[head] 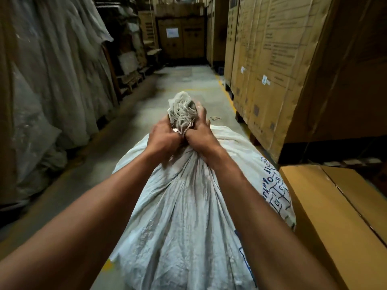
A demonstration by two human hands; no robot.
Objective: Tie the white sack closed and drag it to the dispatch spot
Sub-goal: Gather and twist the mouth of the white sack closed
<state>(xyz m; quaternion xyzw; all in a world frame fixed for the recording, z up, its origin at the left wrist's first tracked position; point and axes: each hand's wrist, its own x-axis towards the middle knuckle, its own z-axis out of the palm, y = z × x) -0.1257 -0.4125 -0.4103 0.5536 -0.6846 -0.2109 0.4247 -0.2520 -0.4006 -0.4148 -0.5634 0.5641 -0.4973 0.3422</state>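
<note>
Both hands clenched on the gathered neck of a white sack in a warehouse aisle.

Head view: left hand and right hand closed side by side, nearly touching, around the bunched throat of the white sack, with a thin cord wound about the neck between them. Above the fists, a crumpled, frayed tuft of greyish woven cloth. Below, pleated coarse fabric fanning out into a bulging rounded body with blue printed lettering along its right side. Sack lying lengthwise on the smooth grey concrete floor, mid-aisle, close beside a flat brown cardboard box on the right. Tall rectangular cartons with small labels stacked along the right; limp, wrinkled pale covers hanging along the left. Yellow painted line at the carton bases.
</note>
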